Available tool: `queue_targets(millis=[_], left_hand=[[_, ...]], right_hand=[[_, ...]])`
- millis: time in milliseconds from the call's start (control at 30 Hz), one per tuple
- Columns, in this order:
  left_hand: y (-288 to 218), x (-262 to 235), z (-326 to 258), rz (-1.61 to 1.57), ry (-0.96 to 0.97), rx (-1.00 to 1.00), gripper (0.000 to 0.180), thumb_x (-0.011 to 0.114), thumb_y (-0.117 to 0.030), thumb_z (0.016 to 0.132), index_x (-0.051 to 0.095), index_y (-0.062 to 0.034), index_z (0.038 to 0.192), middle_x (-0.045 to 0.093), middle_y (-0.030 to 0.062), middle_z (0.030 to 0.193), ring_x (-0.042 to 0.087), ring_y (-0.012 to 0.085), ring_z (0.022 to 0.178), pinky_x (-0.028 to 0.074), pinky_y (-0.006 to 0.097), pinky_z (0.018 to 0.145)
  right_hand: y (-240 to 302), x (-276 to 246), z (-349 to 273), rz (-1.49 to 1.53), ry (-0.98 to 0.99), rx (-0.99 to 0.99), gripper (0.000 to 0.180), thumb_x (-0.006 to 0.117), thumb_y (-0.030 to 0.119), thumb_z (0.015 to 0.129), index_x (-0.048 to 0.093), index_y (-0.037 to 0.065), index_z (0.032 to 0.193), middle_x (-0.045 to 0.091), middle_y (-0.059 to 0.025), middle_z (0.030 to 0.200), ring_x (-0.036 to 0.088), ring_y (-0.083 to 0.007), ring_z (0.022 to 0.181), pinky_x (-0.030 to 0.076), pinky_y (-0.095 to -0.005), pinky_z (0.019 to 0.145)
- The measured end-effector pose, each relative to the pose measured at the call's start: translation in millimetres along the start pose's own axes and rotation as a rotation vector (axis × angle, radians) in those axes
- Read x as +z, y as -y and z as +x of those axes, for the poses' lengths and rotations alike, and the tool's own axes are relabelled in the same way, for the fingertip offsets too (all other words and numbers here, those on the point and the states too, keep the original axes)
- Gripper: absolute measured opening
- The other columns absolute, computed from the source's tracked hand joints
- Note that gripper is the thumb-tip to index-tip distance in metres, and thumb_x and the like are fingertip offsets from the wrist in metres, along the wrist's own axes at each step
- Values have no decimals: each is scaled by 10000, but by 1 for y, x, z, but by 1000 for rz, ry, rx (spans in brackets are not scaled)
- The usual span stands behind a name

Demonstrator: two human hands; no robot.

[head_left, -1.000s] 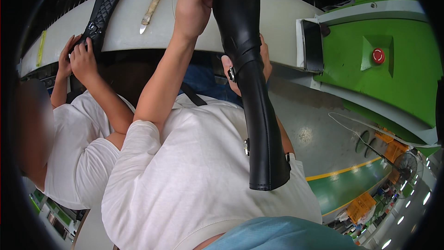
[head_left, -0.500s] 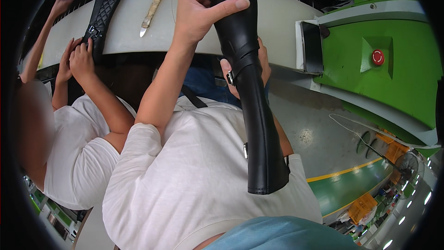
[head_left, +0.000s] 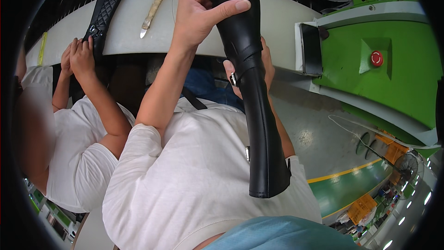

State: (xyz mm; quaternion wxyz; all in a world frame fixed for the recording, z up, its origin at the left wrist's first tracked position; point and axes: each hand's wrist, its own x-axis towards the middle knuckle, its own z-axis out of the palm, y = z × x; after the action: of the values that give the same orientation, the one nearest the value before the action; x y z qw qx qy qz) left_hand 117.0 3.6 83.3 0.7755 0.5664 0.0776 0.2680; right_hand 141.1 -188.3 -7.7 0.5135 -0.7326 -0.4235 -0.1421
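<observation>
A tall black leather boot [head_left: 266, 125] hangs in front of my chest, toe up at the far end and shaft opening toward me. Straps with silver buckles run round its ankle and upper shaft. My left hand [head_left: 195, 18] grips the toe, its thumb laid across the front and its other fingers partly hidden behind. Around the ankle from behind goes my right hand [head_left: 267, 65]; its thumb shows beside the ankle buckle, and the boot hides most of the palm.
A pale worktable [head_left: 125, 23] curves across the far side. On it lie a knife [head_left: 154, 11] with a wrapped handle and a quilted black boot [head_left: 105, 14], touched by a co-worker's hands [head_left: 82, 60]. At right stands a green machine [head_left: 342, 41] with a red button [head_left: 377, 59].
The boot has shifted slightly right and toward me, with both my hands still on it. At the far left, a raised arm has dropped mostly out of view.
</observation>
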Motion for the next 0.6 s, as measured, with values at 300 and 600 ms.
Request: queue_targets(millis=[300,600], left_hand=[[-3,-4,1,137,96,268,413,766,-178,1055,717,26,1411,805,207,1297,797,245,1143,631,375,1048],[-16,6,-4,252,66,254,473,762,-157,1012,701,41,1437,799,208,1324,788,254,1162,632,398,1039]], right_hand=[[9,-2,3,71,16,101,892,944,256,863,506,-43,1580,709,-191,1200,768,-320,979,634,-425,845],[15,-11,14,34,30,101,946,972,290,837,512,-35,1596,716,-179,1181,769,-318,993,629,-411,853]])
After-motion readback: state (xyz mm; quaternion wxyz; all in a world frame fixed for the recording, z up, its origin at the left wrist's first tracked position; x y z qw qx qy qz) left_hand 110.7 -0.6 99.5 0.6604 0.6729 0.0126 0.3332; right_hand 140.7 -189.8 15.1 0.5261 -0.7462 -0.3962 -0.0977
